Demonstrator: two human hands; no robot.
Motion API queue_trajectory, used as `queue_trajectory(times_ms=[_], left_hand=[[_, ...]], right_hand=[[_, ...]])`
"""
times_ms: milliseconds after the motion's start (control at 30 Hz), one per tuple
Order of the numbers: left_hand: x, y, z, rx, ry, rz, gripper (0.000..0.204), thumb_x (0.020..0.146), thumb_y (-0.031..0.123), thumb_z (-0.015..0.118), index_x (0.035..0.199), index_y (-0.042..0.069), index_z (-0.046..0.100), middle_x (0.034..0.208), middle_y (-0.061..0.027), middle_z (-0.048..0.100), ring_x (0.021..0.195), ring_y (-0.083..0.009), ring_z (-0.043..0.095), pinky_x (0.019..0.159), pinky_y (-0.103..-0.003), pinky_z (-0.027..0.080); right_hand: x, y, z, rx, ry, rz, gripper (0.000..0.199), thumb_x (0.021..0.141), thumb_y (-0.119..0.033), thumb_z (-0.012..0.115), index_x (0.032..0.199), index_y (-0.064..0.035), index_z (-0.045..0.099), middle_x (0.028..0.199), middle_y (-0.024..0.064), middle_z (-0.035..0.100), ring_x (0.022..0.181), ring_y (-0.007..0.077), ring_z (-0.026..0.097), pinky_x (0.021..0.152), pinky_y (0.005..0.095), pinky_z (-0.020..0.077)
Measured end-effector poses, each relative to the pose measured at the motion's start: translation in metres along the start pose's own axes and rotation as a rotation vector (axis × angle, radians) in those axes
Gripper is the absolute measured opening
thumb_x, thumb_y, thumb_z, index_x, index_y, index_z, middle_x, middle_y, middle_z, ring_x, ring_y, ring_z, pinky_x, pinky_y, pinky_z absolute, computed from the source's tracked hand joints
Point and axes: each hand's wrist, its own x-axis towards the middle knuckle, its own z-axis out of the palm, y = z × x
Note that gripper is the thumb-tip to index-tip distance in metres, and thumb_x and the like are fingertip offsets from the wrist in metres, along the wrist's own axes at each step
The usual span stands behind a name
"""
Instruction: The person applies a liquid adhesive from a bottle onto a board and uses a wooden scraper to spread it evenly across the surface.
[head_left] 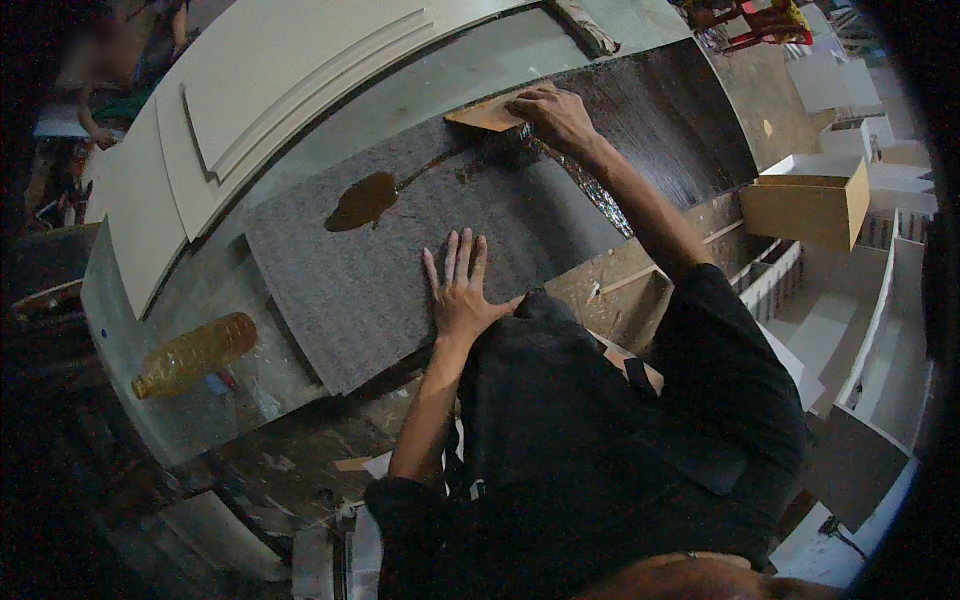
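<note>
A long grey sheet (330, 290) lies across the work table. My left hand (460, 297) rests flat on its near part, fingers spread. At the sheet's far edge, my right hand (560, 118) grips a flat tan spreader (488, 112), its edge down on the surface. Beside the spreader, a ridge of shiny wet brown liquid runs along the sheet. Right of it the surface (660, 120) is dark, glossy and streaked. Left of the spreader sits a brown puddle (362, 201) of liquid, with a thin trail leading toward the spreader.
A clear plastic bottle (195, 352) with yellowish liquid lies on the table (190, 420) at left. Pale panels (165, 200) are stacked along the far side. To the right stand a tan open box (808, 205) and white cabinet parts (850, 310). Another person's arm (97, 128) shows at far left.
</note>
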Motion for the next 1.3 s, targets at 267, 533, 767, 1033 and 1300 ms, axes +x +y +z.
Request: queue_trajectory(times_ms=[267,533,767,1033,1300], left_hand=[[0.000,0.006,0.000,0.183,-0.014,-0.066,0.116,0.059,0.083,0.069,0.151,0.017,0.045,0.160,-0.0037,0.037,0.150,-0.0323,0.026,0.114,-0.074,-0.002],[-0.005,0.006,0.006,0.217,0.033,-0.045,0.116,0.056,0.083,0.072,0.151,0.024,0.045,0.161,-0.0009,0.035,0.150,-0.0307,0.025,0.114,-0.074,-0.002],[-0.006,-0.002,0.010,0.251,0.047,-0.030,0.114,0.057,0.082,0.073,0.150,0.022,0.046,0.161,-0.0022,0.035,0.150,-0.0311,0.025,0.114,-0.074,-0.001],[-0.021,-0.039,-0.026,0.171,-0.102,0.019,0.132,0.057,0.082,0.072,0.159,0.014,0.023,0.166,-0.0134,0.018,0.153,-0.0354,0.012,0.120,-0.064,0.001],[-0.038,-0.044,-0.042,0.219,-0.188,-0.041,0.128,0.061,0.083,0.066,0.160,0.014,0.023,0.167,-0.0094,0.017,0.154,-0.0336,0.010,0.119,-0.067,-0.003]], right_hand=[[-0.071,0.010,-0.023,-0.003,-0.168,-0.052,0.028,0.092,-0.023,0.055,0.115,-0.0161,0.070,0.114,0.0132,0.069,0.101,0.0336,0.067,0.078,0.0447,0.0571],[-0.242,-0.003,-0.077,0.061,-0.268,-0.013,0.038,0.084,-0.013,0.060,0.119,-0.0226,0.071,0.113,0.0115,0.070,0.098,0.0346,0.069,0.080,0.0436,0.0577],[-0.349,-0.040,-0.107,0.165,-0.434,0.223,0.045,0.083,-0.003,0.057,0.119,-0.0252,0.072,0.122,0.0081,0.069,0.103,0.0311,0.069,0.082,0.0415,0.0575],[-0.173,-0.106,-0.126,0.225,0.187,-0.011,0.051,0.080,-0.007,0.063,0.129,-0.0194,0.066,0.133,0.0061,0.064,0.121,0.0284,0.061,0.103,0.0394,0.0507],[-0.033,-0.078,-0.009,-0.092,0.195,-0.134,0.051,0.081,-0.016,0.070,0.131,-0.0167,0.062,0.133,0.0068,0.063,0.125,0.0274,0.059,0.107,0.0414,0.0476]])
